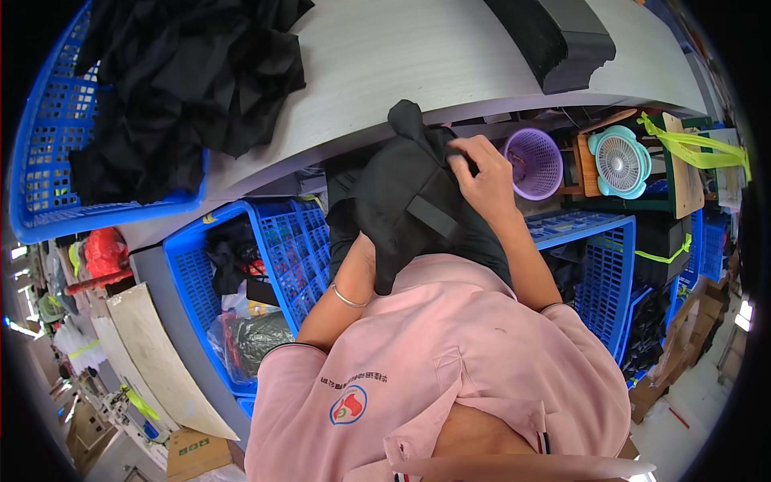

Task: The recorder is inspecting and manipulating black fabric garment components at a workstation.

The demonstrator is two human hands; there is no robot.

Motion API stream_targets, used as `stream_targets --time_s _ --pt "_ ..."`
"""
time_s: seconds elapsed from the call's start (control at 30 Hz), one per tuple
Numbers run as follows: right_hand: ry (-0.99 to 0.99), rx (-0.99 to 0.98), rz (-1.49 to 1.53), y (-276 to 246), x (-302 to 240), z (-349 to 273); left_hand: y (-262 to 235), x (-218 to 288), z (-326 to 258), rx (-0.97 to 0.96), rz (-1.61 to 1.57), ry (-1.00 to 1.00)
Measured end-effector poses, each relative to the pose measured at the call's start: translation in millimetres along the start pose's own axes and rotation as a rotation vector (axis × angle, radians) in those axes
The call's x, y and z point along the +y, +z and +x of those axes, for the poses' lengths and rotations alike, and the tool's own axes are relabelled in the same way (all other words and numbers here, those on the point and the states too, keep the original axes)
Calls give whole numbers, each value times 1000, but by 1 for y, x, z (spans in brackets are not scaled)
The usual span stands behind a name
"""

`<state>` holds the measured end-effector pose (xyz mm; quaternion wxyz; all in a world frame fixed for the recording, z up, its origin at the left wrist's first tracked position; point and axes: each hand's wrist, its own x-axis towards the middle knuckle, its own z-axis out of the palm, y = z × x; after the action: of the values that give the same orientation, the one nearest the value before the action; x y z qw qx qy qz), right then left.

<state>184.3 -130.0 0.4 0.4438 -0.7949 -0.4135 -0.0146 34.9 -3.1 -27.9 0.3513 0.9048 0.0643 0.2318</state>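
Head: right hand (485, 170) is pinching black fabric (395, 183) by the surface's (365, 76) edge. Left hand (367, 247) is reaching underneath (grip: can't tell).

A pale grey table (385, 56) spans the upper part of the view, its near edge appearing bowed. At the lower right, light-coloured floor (711, 406) shows. Bright white patches of light (744, 313) stand out at both far sides of the room.

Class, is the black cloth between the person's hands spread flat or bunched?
Bunched: the black cloth bulges in folds, hiding most of the left hand, with the right hand at its right edge.
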Motion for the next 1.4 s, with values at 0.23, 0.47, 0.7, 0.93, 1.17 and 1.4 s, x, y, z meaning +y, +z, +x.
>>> stream_targets --time_s 0.23,0.47,0.7,0.93,1.17,1.4 --pt "16 -75 41 -13 -9 5 4 -10 -1 -36 -508 -139" --pt "264 -369 1158 -39 8 16 -40 -60 -5 7 -1724 -480" --pt "47 -35 710 -11 41 140 -29 -30 29 214 -1277 -724" --pt "52 446 158 1 41 133 -37 -18 42 354 -857 -656" --pt "398 66 832 35 8 51 -29 -35 88 524 -212 -284" --pt "500 -437 1106 20 41 81 -37 -44 115 558 -77 -299"
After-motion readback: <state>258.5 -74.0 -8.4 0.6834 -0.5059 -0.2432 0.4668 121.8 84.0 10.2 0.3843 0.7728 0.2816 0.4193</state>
